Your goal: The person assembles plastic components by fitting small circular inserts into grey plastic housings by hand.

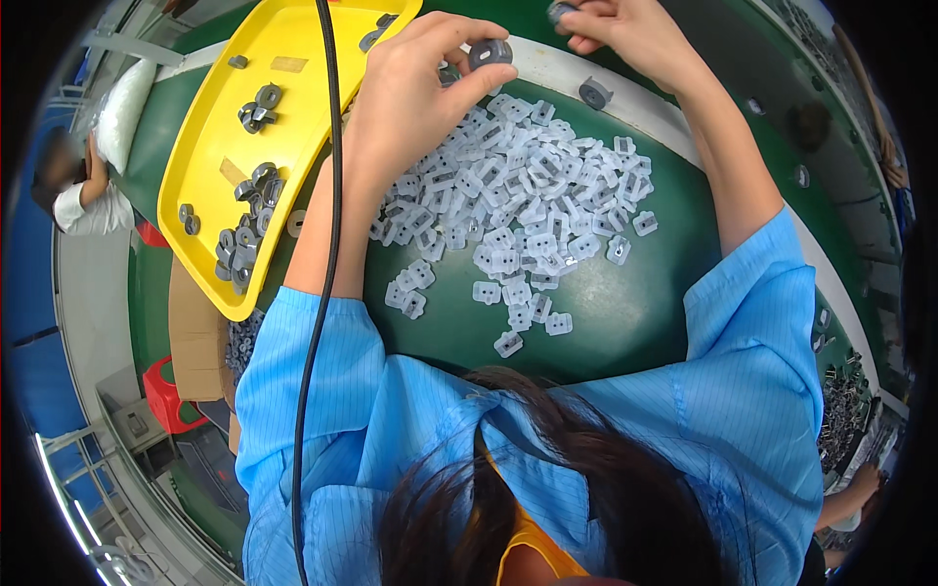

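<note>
My left hand [415,93] pinches a dark grey round plastic part [490,53] between thumb and forefinger, a pale slot showing in its face. Another grey piece is partly visible behind those fingers. At the top edge, my right hand [630,29] grips a small grey part [560,13], cut off by the frame and hard to make out. A single grey round part [594,93] lies on the pale strip below my right hand. Under both wrists spreads a heap of small translucent white plastic pieces [537,176] on the green tabletop [625,322].
To the left, a yellow tray [200,127] holds several clusters of dark grey parts. A black cable [333,186] hangs down across my left forearm. Beside the table are a cardboard box [195,342] and a red stool [164,396]. Other people sit at both sides.
</note>
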The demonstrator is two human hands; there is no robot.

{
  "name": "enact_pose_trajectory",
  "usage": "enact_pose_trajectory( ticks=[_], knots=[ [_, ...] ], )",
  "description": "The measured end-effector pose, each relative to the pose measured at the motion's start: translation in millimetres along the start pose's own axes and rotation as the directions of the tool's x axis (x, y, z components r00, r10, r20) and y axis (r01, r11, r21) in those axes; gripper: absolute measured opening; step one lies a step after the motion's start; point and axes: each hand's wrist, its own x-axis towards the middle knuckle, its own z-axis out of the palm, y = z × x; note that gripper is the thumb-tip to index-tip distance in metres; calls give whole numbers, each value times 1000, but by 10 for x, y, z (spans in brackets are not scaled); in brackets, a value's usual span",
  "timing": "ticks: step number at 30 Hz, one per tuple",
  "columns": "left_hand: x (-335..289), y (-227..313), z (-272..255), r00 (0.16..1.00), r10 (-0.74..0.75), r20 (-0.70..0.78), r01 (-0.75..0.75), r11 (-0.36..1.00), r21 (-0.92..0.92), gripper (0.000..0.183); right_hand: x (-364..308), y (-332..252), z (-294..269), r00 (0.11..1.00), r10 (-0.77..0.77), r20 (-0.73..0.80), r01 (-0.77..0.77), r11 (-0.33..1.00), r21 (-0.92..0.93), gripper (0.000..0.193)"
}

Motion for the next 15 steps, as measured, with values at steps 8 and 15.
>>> enact_pose_trajectory(
  ticks=[8, 15],
  knots=[
    [61, -105, -101, 739, -630, 239, 505, 283, -815, 36, 205, 670, -78, 881, -371, -294, 150, 808, -569, 21],
    [-7, -246, -102, 721, -668, 186, 597, 461, -656, 37, -61, -92, 345, 746, -625, 231, 654, 623, -429, 21]
  ],
)
